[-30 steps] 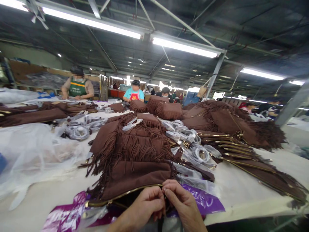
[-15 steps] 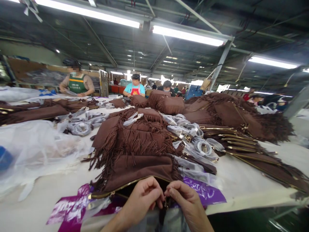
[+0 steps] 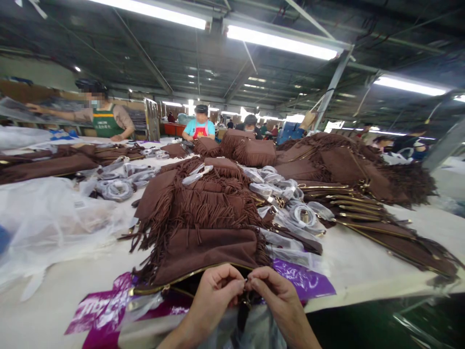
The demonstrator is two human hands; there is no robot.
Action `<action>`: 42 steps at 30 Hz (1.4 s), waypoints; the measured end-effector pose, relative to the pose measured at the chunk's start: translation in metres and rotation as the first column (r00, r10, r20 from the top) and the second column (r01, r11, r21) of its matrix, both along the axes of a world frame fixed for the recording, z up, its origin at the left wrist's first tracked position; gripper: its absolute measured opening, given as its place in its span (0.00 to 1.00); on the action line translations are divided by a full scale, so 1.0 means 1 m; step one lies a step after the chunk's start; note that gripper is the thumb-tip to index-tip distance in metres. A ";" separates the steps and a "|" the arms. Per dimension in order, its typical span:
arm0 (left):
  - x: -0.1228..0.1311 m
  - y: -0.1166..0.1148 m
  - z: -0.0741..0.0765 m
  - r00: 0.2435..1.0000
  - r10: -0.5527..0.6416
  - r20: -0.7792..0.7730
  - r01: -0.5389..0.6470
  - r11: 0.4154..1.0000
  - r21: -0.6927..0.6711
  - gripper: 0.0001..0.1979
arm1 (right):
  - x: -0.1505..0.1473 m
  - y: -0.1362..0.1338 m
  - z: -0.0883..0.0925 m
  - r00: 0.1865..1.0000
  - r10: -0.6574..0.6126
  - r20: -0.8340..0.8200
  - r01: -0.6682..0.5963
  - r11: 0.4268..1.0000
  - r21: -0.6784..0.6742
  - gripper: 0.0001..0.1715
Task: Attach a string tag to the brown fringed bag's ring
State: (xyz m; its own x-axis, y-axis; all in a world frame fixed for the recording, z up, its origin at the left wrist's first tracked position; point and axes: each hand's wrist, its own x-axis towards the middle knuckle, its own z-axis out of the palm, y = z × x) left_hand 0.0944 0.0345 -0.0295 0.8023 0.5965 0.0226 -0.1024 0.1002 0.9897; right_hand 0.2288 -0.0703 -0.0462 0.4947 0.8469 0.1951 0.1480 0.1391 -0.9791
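A brown fringed bag (image 3: 214,249) lies in front of me, its gold zipper (image 3: 178,278) undone and its mouth gaping towards me. My left hand (image 3: 221,288) and my right hand (image 3: 271,288) meet at the right part of this mouth, fingertips pinched together around a small metal fitting (image 3: 246,281) that they mostly hide. Just below the fingertips hangs a gold clasp (image 3: 246,301) on a dark strap (image 3: 241,320). Purple plastic wrapping (image 3: 303,281) is under the bag and shows on both sides.
Behind the bag are more fringed bags (image 3: 210,198) in a heap. Plastic-wrapped coiled straps (image 3: 303,215) and zippered brown pouches (image 3: 363,213) lie to the right. White plastic bags (image 3: 51,218) cover the left. The table edge (image 3: 363,300) runs near right. Co-workers stand beyond the table.
My fingertips have come closer together, and the clasp has shifted slightly. The view has moved a little. On the left, a co-worker's arm now stretches out sideways.
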 end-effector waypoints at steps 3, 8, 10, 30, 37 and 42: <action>-0.002 -0.001 0.003 1.000 0.003 0.009 -0.004 0.992 0.124 0.09 | 0.000 -0.001 0.002 1.000 -0.001 0.025 0.002 1.000 -0.017 0.15; -0.004 -0.002 0.005 0.999 0.014 -0.042 -0.003 0.967 0.253 0.08 | -0.003 -0.001 0.004 0.997 0.004 0.073 0.000 0.998 -0.056 0.15; -0.004 -0.002 0.004 0.999 0.014 -0.053 0.001 0.962 0.274 0.08 | -0.004 -0.001 0.006 0.995 0.004 0.102 0.002 0.998 -0.057 0.14; -0.005 -0.004 -0.002 0.998 0.039 -0.044 -0.024 0.953 0.301 0.09 | -0.006 -0.003 0.005 0.879 0.039 0.476 0.001 0.997 -0.083 0.15; -0.003 -0.004 -0.008 0.996 0.063 -0.059 -0.042 0.951 0.305 0.09 | -0.011 0.002 0.012 0.777 0.028 0.629 -0.022 1.000 -0.017 0.15; 0.001 -0.003 -0.007 0.995 0.083 -0.055 -0.064 0.957 0.284 0.10 | -0.016 -0.004 0.016 0.786 -0.014 0.618 0.025 1.000 -0.009 0.11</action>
